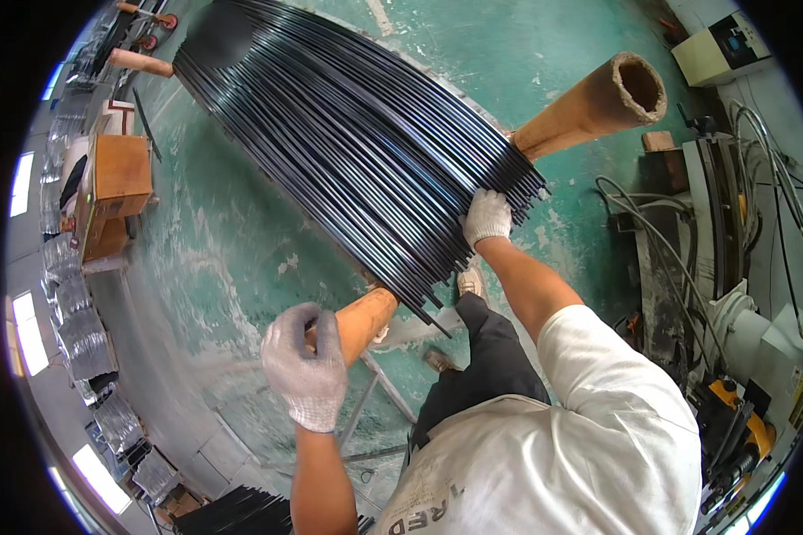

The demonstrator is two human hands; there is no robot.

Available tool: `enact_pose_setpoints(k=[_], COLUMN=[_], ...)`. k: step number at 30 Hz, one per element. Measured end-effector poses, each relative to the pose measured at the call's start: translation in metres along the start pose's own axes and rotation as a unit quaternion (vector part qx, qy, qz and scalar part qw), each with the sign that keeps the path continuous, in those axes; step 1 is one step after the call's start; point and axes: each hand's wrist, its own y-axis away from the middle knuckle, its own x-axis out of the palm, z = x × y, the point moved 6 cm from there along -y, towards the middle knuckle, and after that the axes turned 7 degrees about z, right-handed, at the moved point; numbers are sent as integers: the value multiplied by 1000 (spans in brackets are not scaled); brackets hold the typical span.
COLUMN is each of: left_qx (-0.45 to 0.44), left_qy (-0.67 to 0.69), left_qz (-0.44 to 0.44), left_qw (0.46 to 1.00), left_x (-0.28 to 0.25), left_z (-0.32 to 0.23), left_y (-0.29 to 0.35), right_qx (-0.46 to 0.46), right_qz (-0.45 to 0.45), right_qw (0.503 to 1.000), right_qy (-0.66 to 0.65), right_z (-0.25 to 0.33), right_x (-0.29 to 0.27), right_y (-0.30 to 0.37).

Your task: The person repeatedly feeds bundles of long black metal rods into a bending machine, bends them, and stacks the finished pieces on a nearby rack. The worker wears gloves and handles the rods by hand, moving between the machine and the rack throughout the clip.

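Two gloved hands in view, both in white knit work gloves. Left hand [305, 366] is closed around the near end of a cardboard tube [363, 323], fingers wrapped over its rim. Right hand [487, 217] rests on the near ends of the rod bundle [357, 152], fingers curled down over them (can't tell if it actually grips any).

Counts: one big fanned stack of thin black rods, far too many to count, glossy, long, straight; ends roughly flush on the near side. Three brown cardboard tubes visible: the one held by the left hand, a second thick-walled hollow tube [598, 102] sticking out from under the stack on the right, a third [141, 61] at the far end. Stack lies across the tubes.

Floor [232, 241] is green painted concrete, worn, with white scuffs. Wooden box [116, 183] at left, machine with grey cables [740, 267] at right, another dark rod pile [236, 515] at the bottom edge.
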Motion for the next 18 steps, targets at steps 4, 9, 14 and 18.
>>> enact_pose_setpoints(k=[4,9,14,18], left_qx=[21,23,36,53], left_qy=[-22,-48,-89,-99], left_qz=[8,-2,-13,-24], left_qw=[1000,999,995,993], left_x=[2,3,3,2], left_z=[2,-2,-2,-11], left_y=[-6,-10,-5,-2], right_qx=[-34,-30,-27,-39], right_qz=[40,135,173,193], right_qw=[999,990,984,980], right_qy=[3,-21,-21,-5], right_z=[-14,-11,-8,-2], right_x=[1,6,-17,-37], right_y=[-20,-24,-14,-6])
